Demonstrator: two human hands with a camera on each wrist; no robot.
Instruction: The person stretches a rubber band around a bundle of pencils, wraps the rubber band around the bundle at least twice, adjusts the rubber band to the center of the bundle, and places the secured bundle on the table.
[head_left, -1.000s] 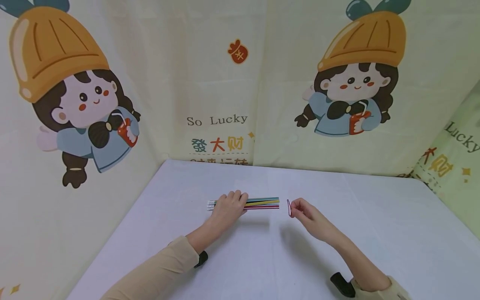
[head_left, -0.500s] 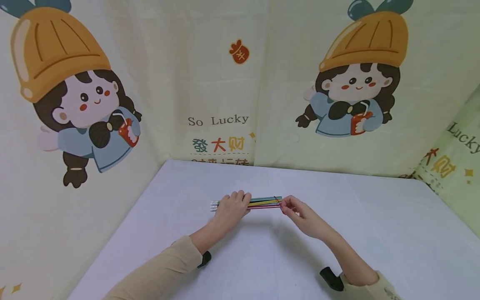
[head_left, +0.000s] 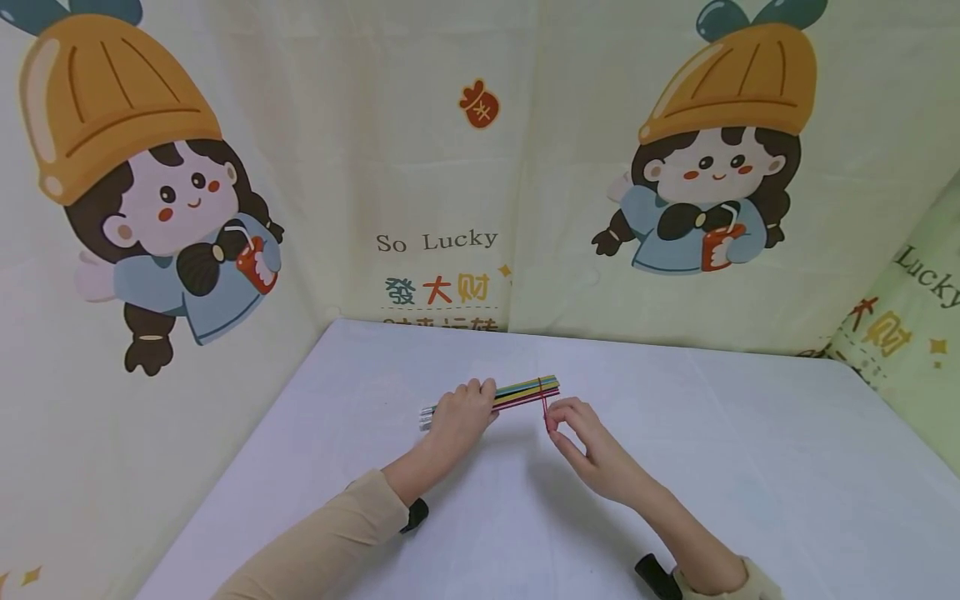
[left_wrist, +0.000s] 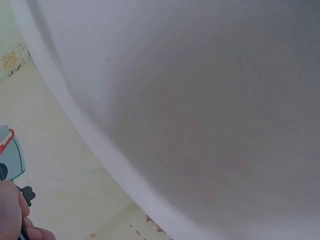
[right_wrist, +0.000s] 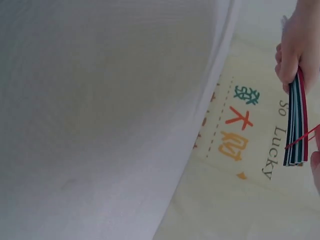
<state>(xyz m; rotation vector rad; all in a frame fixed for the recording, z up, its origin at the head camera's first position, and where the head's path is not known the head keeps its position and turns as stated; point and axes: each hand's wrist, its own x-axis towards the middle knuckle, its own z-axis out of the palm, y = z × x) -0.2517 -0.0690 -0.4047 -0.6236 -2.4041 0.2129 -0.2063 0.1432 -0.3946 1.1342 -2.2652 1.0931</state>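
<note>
My left hand grips a bundle of slim colored pencils around the middle, above the white table. Their silvery-white ends stick out on the left, and the other ends tilt up to the right. A thin red rubber band loops over the bundle near its right end. Below that end, my right hand pinches the band between thumb and fingers, stretching it down. In the right wrist view the band crosses the pencils close to their flat tips. Only part of the left hand shows in the left wrist view.
A white cloth-covered table spreads under both hands. Behind it hangs a cream curtain printed with cartoon figures and lettering. Black camera mounts sit at the left wrist and the right wrist.
The right hand has brought the rubber band leftward, over the pencils' right end, and now pulls it downward. The left hand has tilted that end of the bundle upward.
</note>
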